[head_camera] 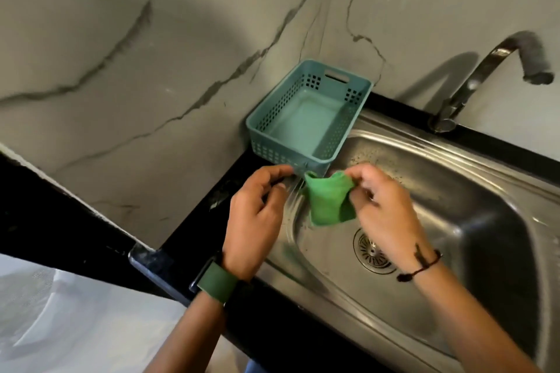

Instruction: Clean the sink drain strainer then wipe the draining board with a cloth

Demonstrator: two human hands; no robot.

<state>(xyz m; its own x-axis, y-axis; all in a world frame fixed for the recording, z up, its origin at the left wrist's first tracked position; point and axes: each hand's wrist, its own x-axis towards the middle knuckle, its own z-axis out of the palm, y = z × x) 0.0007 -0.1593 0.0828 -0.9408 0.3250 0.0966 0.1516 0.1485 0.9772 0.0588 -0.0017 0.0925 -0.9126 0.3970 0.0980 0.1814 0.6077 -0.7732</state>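
- Nearest, left hand (257, 209) with a green wristband has fingers loosely curled, holding nothing, just beside the cloth
- Right hand (385, 206) pinches a soft, crumpled green cloth (328, 201) by its top edge, hanging over the sink's left rim
- Round slotted metal drain strainer (374, 253) sits in the brushed steel sink (472, 191), partly behind the right wrist
- Perforated teal plastic basket (309, 115) stands on black counter by the marble-veined wall; curved tap (497, 70) at the back
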